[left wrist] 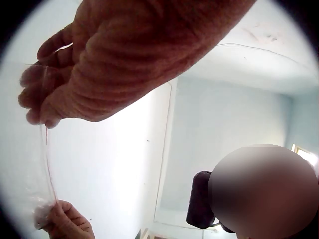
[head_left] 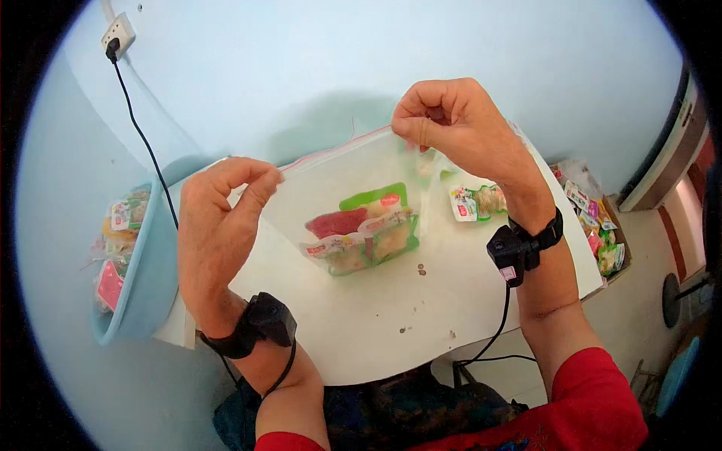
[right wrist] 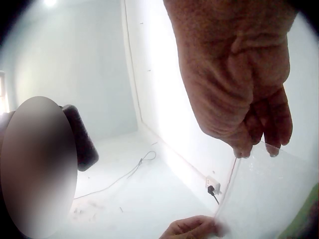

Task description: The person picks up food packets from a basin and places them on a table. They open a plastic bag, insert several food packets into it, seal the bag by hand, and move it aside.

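A clear zip bag [head_left: 346,177] with a red strip along its top edge hangs between both hands in the head view. My left hand [head_left: 222,233] pinches its upper left corner; my right hand [head_left: 466,135] pinches the upper right corner, held higher. Low in the bag are several small food packets [head_left: 365,233], green, red and pale. In the left wrist view, the left hand [left wrist: 99,64] grips the bag's edge [left wrist: 48,154]. From the right wrist, the right hand [right wrist: 239,74] holds the bag [right wrist: 264,184] by finger and thumb.
Another green and white packet [head_left: 477,203] lies on the white table [head_left: 361,316], with small dark spots near the front. A blue basin [head_left: 139,278] of packets stands at left, a box of packets [head_left: 602,233] at right. A black cable [head_left: 135,120] hangs from the wall socket [head_left: 119,36].
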`<state>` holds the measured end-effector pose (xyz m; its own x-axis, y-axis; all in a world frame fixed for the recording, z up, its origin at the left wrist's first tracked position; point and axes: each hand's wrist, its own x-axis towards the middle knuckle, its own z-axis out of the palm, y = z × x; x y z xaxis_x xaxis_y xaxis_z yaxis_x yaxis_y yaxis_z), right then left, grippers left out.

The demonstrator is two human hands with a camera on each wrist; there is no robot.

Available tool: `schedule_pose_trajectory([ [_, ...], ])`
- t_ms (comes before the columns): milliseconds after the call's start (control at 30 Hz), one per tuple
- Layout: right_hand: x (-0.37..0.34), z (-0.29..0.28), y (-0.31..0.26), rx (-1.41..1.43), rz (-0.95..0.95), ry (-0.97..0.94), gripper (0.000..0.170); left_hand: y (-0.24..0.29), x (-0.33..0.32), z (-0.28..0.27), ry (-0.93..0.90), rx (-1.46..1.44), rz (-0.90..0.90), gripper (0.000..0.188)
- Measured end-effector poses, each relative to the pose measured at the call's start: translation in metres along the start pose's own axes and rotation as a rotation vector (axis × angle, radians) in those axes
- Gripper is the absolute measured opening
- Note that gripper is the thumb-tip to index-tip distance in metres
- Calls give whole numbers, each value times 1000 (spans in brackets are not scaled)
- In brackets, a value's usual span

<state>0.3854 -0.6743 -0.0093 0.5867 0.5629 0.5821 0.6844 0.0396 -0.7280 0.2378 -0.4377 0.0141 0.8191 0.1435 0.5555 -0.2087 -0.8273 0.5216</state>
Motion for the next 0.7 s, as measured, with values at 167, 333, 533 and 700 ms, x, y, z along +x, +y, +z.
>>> schedule_pose_trajectory([
  [167,-1,1,-1,6,23,-2,16,10,-2,9,119,20,122,18],
  [333,-1,1,-1,1,7,-13,15,23,5,27,163,106,317,27],
  [533,-2,1,-3,0,27,-13,15,31,1,41,194,300,315,17],
  [700,-1,1,-1,13,17,-8,14,25,7,40,133,197,316,8],
])
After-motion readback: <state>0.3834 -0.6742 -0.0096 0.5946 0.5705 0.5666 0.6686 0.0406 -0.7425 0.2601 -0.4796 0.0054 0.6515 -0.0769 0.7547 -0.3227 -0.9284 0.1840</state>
